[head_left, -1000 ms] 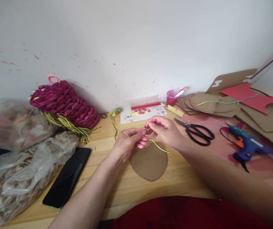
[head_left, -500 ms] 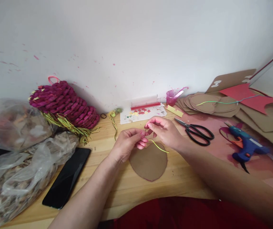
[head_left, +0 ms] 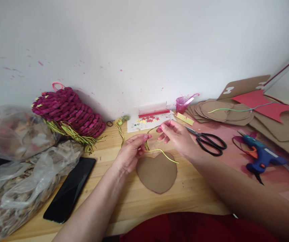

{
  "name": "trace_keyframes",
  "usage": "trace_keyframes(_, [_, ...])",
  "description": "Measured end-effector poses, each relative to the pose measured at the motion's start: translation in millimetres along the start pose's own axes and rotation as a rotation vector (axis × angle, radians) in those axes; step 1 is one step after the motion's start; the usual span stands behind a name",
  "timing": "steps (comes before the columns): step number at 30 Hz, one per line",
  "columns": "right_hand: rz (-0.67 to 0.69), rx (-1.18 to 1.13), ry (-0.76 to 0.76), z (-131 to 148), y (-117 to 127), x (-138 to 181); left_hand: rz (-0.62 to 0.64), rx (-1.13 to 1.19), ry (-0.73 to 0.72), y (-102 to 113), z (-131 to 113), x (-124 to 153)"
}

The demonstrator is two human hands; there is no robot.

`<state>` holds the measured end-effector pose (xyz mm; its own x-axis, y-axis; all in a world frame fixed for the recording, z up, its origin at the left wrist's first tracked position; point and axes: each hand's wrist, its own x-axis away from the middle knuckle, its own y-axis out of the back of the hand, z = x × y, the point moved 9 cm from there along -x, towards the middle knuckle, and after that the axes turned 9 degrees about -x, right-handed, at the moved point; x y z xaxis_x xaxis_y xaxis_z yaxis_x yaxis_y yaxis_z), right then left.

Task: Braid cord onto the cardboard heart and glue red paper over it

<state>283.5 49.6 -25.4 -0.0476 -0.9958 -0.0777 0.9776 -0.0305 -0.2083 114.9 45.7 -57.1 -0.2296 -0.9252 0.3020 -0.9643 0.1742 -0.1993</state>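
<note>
A thin yellow-green cord is pinched in both my hands. My left hand grips it between thumb and forefinger. My right hand pinches it a little higher and to the right, and a dark stretch of cord spans the gap between them. One loose end trails down to the right over a heart-shaped piece of brown cardboard, which lies flat on the wooden table just below my hands. Neither hand touches the cardboard. Whether the cord is looped or knotted at my left fingertips is too small to tell.
Black-handled scissors and a blue glue gun lie to the right, before stacked cardboard hearts. Paper stars are on a white sheet behind. At left are a purple yarn piece, a phone and plastic bags.
My hands have moved apart, the left one leftward and the right one slightly up, drawing a stretch of cord out between them. The cardboard heart lies as before.
</note>
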Motion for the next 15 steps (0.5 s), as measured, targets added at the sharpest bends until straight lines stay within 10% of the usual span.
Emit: trace_keyframes(15, [0.353,-0.121,-0.305,-32,-51,28,0.046,0.113,-0.045,-13,2,6])
